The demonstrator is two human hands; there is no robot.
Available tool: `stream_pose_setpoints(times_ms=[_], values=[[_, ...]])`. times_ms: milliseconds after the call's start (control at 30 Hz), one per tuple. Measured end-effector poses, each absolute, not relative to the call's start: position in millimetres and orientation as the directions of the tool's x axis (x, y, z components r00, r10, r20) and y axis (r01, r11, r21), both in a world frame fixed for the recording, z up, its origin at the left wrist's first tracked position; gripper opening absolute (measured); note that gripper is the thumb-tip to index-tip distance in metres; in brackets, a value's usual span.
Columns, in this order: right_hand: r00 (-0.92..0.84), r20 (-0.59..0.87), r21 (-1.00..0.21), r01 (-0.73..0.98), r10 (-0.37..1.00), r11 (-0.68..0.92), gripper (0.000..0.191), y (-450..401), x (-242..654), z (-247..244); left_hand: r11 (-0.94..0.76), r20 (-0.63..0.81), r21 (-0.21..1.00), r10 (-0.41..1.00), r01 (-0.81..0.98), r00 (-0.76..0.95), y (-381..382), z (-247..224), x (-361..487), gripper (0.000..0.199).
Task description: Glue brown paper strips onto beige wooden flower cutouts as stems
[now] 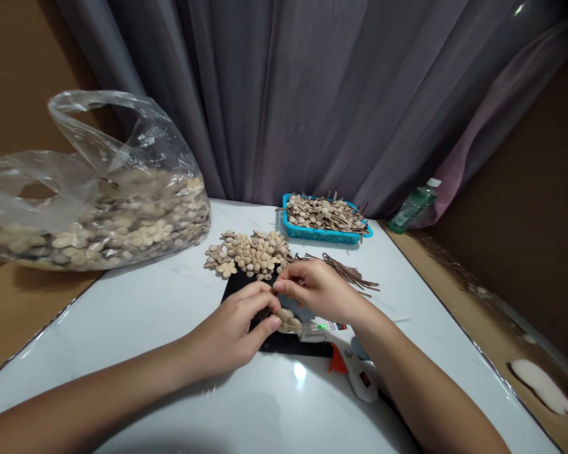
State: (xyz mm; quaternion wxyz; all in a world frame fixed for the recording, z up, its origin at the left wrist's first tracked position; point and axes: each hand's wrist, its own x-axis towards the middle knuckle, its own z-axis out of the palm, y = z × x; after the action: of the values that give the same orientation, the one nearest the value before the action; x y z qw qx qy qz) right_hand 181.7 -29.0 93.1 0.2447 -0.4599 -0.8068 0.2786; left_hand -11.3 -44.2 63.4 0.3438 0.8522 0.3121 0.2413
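Over a black mat (288,344) my two hands work close together. My left hand (239,325) pinches a beige petalled flower piece (288,321) between thumb and fingers. Just above it, my right hand (312,289) has thumb and forefinger pressed together; what they hold is too small to make out. A white glue gun (348,353) with an orange trigger and a green light lies under my right wrist, its nozzle end beside the flower piece. Behind the mat is a pile of beige and greyish flower pieces (258,251), with thin brown strips (348,271) to its right.
A clear plastic bag (137,221) full of flower pieces stands at the left. At the back, a blue basket (322,236) holds small pieces and strips. A green bottle (414,207) with a white cap is beyond the white table's (161,315) right edge, before a grey curtain (312,94).
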Motion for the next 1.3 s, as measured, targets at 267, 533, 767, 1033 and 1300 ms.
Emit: stream_pose_setpoints(times_ms=[267,533,767,1033,1300], values=[[-0.456,0.097,-0.734,0.568,0.885,0.373,0.02,-31.1,182.7,93.7,-0.582,0.215,0.712,0.714,0.394,0.666,-42.4,60.4,-10.7,0.009],[-0.431,0.123,-0.666,0.632,0.894,0.396,0.022,-25.5,190.3,92.6,-0.592,0.195,0.706,0.691,0.389,0.697,-46.1,64.6,-11.4,0.01],[-0.332,0.153,-0.743,0.582,0.931,0.33,0.029,-19.2,214.6,100.3,-0.609,0.179,0.695,0.661,0.383,0.729,-50.2,70.0,-11.9,0.013],[-0.289,0.162,-0.788,0.538,0.944,0.3,0.027,-20.0,216.3,103.0,-0.61,0.181,0.686,0.67,0.395,0.72,-51.3,68.5,-13.2,0.014],[-0.284,0.206,-0.734,0.589,0.937,0.339,0.024,-24.3,208.8,101.9,-0.618,0.2,0.667,0.686,0.416,0.7,-45.3,66.8,-14.5,0.012]])
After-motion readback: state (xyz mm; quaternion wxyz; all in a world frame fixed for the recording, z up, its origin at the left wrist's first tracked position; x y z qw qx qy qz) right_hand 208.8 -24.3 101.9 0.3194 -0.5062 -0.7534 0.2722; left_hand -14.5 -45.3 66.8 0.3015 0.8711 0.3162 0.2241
